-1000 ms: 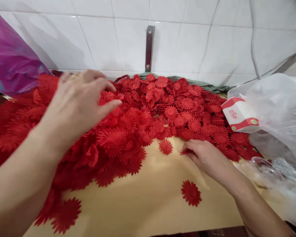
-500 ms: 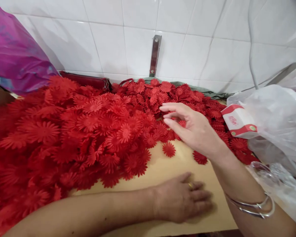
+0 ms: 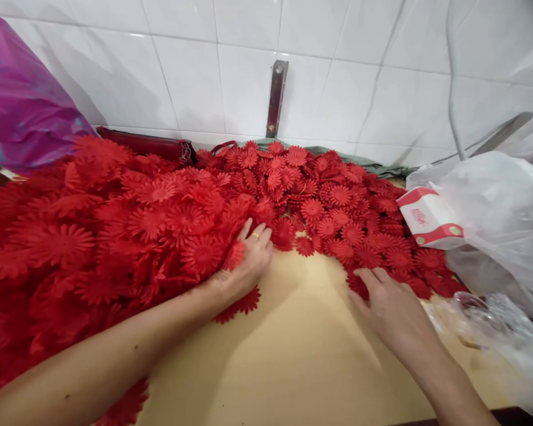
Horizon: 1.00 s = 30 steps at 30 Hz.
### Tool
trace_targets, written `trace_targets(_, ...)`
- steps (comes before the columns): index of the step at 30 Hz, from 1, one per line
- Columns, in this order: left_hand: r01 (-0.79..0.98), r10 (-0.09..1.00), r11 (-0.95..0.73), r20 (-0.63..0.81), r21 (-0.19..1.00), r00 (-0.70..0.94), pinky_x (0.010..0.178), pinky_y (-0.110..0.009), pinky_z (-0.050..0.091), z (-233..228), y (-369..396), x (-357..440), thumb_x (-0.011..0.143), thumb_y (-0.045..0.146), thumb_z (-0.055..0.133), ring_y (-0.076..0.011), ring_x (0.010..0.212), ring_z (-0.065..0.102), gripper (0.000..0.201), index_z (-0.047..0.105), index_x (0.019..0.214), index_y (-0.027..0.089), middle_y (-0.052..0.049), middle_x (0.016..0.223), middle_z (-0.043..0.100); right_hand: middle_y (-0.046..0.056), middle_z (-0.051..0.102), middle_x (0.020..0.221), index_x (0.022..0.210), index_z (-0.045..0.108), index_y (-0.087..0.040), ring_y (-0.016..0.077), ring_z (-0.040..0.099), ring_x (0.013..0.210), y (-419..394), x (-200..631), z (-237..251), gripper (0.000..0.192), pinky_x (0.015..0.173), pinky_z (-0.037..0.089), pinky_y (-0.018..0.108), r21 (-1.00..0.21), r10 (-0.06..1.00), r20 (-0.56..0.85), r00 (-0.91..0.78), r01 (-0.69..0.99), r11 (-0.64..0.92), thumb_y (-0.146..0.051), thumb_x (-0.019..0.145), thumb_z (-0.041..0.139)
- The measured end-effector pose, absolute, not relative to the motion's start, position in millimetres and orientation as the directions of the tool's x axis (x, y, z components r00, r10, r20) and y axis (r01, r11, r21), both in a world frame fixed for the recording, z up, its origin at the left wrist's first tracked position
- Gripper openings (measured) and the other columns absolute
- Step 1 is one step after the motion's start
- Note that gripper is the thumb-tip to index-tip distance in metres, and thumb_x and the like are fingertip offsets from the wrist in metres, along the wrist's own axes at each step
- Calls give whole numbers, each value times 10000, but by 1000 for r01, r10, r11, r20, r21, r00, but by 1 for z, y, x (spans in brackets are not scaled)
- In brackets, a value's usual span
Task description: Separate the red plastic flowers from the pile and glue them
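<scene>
- Left hand (image 3: pixel 244 263): laid against the near edge of the heap of red flower cut-outs (image 3: pixel 160 225), fingers (image 3: pixel 260 232) spread and pushed in among the pieces, a ring on one; nothing pinched that can be made out.
- Right hand (image 3: pixel 391 313): palm down on the tan tabletop (image 3: pixel 293 355), fingers loosely spread, tips touching flowers at the heap's right near edge; holding nothing.
- Heap: piled from far left across to right, reaching back to the white tiled wall (image 3: pixel 337 71).
- Purple bag (image 3: pixel 22 106): far left, above the heap.
- Red-and-white carton (image 3: pixel 430 218): right, just beside the flowers, against a clear plastic bag (image 3: pixel 501 219).
- Metal bracket (image 3: pixel 277 97): upright on the wall, far centre.
</scene>
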<state>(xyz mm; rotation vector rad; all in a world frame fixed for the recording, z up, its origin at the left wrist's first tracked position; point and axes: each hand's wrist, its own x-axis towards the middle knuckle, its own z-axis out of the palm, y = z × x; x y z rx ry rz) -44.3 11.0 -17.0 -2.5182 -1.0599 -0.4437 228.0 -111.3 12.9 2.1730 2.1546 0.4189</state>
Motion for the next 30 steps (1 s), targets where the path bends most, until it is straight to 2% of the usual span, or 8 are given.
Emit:
trace_targets(4,811,692,-585,516,-8,504,1169,-603,364,-24,31,-51,927,220,567,-333,1245,625,173,726,936,154,-151,1204,734,127,747,981,1019,676,-158,300,724,841,-108,213,21,210,766,463,414,151,977,201,-76,988,46,-214,957,484)
trace_targets(7,799,691,-597,553,74,466,1122,-585,395,-21,40,-59,932,256,569,-322,1185,635,158,702,911,175,-136,1140,740,87,759,879,1013,692,-175,271,719,795,-100,207,28,259,751,456,387,-4,968,241,-74,997,77,-170,940,443)
trace_targets(12,728,638,-675,591,121,493,967,-496,491,-23,58,-79,926,202,526,-297,1039,616,160,651,828,189,-132,1017,708,-5,699,686,1077,708,-232,183,610,551,-76,198,35,278,604,420,311,-319,975,222,-21,943,93,-239,951,461)
trace_targets(16,701,596,-708,607,89,526,880,-419,515,-28,74,-94,897,156,513,-254,924,603,169,612,768,202,-106,935,685,-23,673,653,1098,709,-240,159,561,500,-58,184,30,270,557,429,293,-484,971,231,-56,859,165,-279,962,478)
trace_targets(20,661,542,-748,624,54,563,836,-392,524,-25,77,-106,972,238,468,-231,855,600,254,606,762,198,-107,900,690,48,764,974,1142,692,-229,197,711,823,-49,167,10,259,753,548,326,-619,922,369,-116,709,337,-299,992,494)
trace_targets(23,621,501,-783,634,40,590,891,-393,528,-16,74,-115,997,361,509,-230,927,621,275,630,819,191,-120,993,708,80,731,1146,1148,685,-229,210,695,1050,-48,160,-2,242,925,549,354,-669,881,449,-150,597,442,-282,1004,498)
trace_targets(27,523,416,-852,644,30,642,971,-411,511,-6,69,-125,961,443,601,-241,1032,639,268,664,903,190,-133,1124,700,93,687,1095,1095,707,-226,211,677,1032,-49,159,-5,227,904,558,353,-729,892,441,-94,542,418,-298,995,516)
trace_targets(30,507,421,-861,633,51,650,1002,-426,501,0,63,-124,963,409,607,-239,1033,650,253,674,852,191,-128,1120,701,87,683,1069,1092,711,-219,209,669,999,-47,163,-6,236,878,556,354,-805,923,385,18,495,327,-330,980,536)
